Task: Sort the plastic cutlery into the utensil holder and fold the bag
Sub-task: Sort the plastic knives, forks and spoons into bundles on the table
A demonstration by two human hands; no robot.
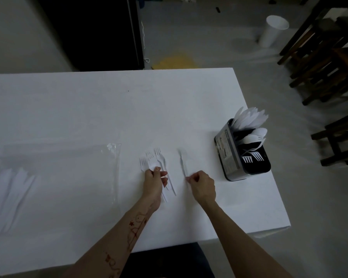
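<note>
Right now your right hand (202, 187) has its fingers curled in, thumb and forefinger pinching the handle end of a single white fork (182, 161). That fork runs away from your fingertips toward 12 o'clock, tines at the far end, lying flat on the white table (109, 109). Your left hand (155, 182) sits just to the 9 o'clock side of it, fingers curled around the handles of a small bunch of forks (152, 159); their tines fan out past your knuckles toward 12 o'clock and the handle ends stick out below your palm toward 6 o'clock. The two hands are near each other but not touching.

Out at 2 o'clock from your right hand stands the utensil holder (240, 153), near the table's right edge, with knives in the far compartment, spoons in the middle and forks, tines up, in the nearest.

Well off at 9 o'clock from your left hand, the clear plastic bag (54, 177) lies flat and unfolded, more white cutlery (10, 189) showing through at its left end.
</note>
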